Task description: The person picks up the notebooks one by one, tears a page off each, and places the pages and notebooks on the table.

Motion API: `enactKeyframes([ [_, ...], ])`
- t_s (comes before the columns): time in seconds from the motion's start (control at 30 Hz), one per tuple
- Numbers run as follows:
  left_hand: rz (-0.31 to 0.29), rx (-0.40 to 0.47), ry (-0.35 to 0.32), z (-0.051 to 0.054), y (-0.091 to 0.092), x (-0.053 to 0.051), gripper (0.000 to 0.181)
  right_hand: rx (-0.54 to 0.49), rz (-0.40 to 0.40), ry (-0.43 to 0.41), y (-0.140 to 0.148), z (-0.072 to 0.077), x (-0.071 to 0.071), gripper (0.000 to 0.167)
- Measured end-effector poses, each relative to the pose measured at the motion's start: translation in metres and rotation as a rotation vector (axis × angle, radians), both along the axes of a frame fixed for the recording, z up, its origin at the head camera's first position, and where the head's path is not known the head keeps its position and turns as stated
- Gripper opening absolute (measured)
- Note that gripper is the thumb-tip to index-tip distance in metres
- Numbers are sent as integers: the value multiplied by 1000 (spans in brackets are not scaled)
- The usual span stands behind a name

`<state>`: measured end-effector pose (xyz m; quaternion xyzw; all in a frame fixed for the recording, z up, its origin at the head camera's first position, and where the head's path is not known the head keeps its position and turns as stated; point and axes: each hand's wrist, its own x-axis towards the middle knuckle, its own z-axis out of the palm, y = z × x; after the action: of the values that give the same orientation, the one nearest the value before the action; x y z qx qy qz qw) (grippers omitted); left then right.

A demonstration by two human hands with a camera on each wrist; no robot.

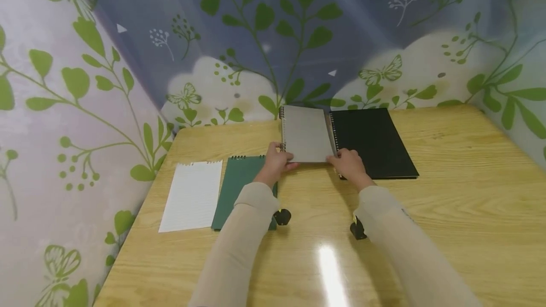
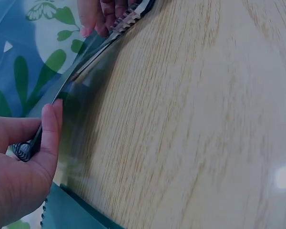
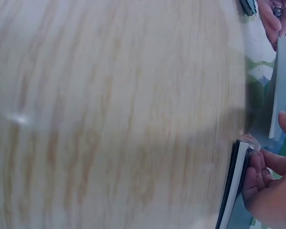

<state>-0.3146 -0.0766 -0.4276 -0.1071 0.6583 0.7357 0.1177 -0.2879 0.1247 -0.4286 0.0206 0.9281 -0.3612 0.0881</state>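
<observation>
I have the gray notebook [image 1: 308, 134] at the back of the tabletop [image 1: 469, 193], its near edge off the wood. Of my two hands, the left hand [image 1: 278, 164] grips the near left corner by the rings, thumb on the cover and fingers underneath. My right hand [image 1: 351, 167] is at the other near corner, right beside the ring binding [image 1: 334, 134] of the black notebook [image 1: 373, 141] — whether it pinches the gray one or only touches it, I cannot tell. Over to the left lies a green notebook [image 1: 239, 191], partly behind my left sleeve [image 1: 243, 231] — and next to it a white lined sheet [image 1: 192, 195].
</observation>
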Motion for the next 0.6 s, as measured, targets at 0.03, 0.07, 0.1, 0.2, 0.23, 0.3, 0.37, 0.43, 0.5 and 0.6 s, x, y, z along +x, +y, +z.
enactKeyframes([
  [0.03, 2, 1, -2, 0, -1, 0, 45, 0, 0, 6, -1, 0, 0, 55],
  [0.07, 3, -1, -2, 0, -3, 1, 45, -5, -3, 8, -2, 0, 0, 55],
  [0.1, 2, -2, -2, 0, -4, 2, 46, -8, -7, 13, -2, 0, 0, 54],
  [0.2, 1, -11, 0, 0, -8, 6, 48, -60, -37, -1, -5, 1, 2, 54],
  [0.23, 0, -13, 2, 1, -10, 7, 49, -94, -55, -12, -5, 1, 3, 53],
  [0.3, 1, -11, 6, 1, -12, 11, 50, -172, -96, -22, -7, 2, 4, 51],
  [0.37, -1, -9, 2, 2, -15, 15, 51, -280, -132, -30, -8, 4, 6, 49],
  [0.43, -2, 4, -3, 5, -16, 18, 52, -384, -153, -28, -8, 7, 7, 48],
  [0.5, -5, 7, 2, 9, -17, 21, 54, -479, -156, -28, -8, 12, 10, 49],
  [0.6, -26, 1, 28, 18, -15, 23, 53, -573, -150, -21, -3, 22, 14, 53],
])
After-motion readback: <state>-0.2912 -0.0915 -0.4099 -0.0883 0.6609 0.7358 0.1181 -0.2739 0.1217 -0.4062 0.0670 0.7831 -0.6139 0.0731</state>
